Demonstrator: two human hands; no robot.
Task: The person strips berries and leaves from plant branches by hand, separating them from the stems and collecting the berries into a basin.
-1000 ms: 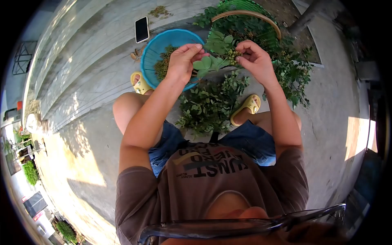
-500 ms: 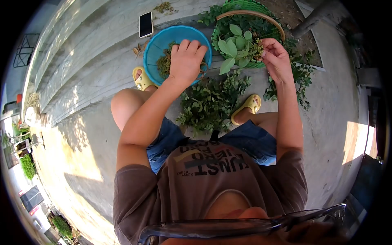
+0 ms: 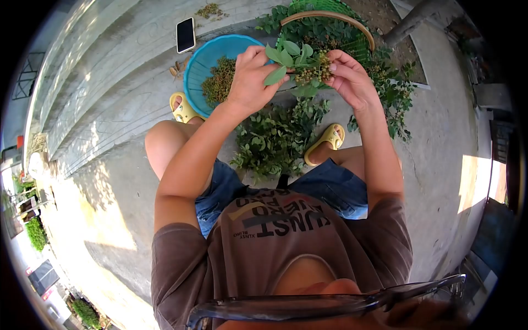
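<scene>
A leafy sprig with clusters of small green-brown berries (image 3: pixel 313 74) is held up between my hands, over the gap between bowl and basket. My right hand (image 3: pixel 353 82) pinches its berry end between thumb and fingers. My left hand (image 3: pixel 250 82) is closed at the leafy end, over the right side of the blue bowl (image 3: pixel 199 55); what its curled fingers grip is hidden. Picked berry clusters (image 3: pixel 219 81) lie in that bowl. Behind the sprig stands a green woven basket (image 3: pixel 360 47) with a brown handle (image 3: pixel 330 15), full of leafy branches.
A pile of leafy cuttings (image 3: pixel 275 140) lies between my feet in yellow sandals (image 3: pixel 325 144). More branches (image 3: pixel 388 102) spread right of the basket. A phone (image 3: pixel 186 36) and a few berry bits (image 3: pixel 210 10) lie on the concrete step beyond the bowl.
My right hand has brought the sprig left from the basket. My left hand has risen slightly from over the bowl and moved right, to the sprig's leafy end.
</scene>
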